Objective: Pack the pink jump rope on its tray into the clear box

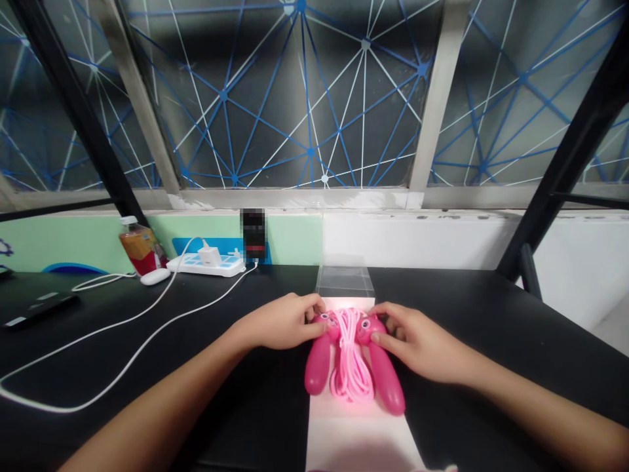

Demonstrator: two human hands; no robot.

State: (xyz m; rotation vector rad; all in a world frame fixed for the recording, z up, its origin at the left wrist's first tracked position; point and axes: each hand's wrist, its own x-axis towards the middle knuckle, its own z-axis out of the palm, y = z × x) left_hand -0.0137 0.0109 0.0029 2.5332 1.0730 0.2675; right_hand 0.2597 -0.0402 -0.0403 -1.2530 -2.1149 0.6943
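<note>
A pink skipping rope [350, 367] with two pink handles and a bundled pink cord lies on a white sheet [358, 439] on the black table [491, 314]. My left hand [280, 322] is closed on the top of the left handle [318, 364]. My right hand [422, 344] is closed on the top of the right handle [387, 380]. Right behind the rope stands a clear plastic box [344, 282].
At the back left are a white power strip [206, 264] with a charger and white cables [118, 341] trailing over the table, a bottle of orange liquid [139, 247], a white mouse-like object [154, 276] and a dark device [37, 308]. Black frame posts [565, 164] rise at both sides.
</note>
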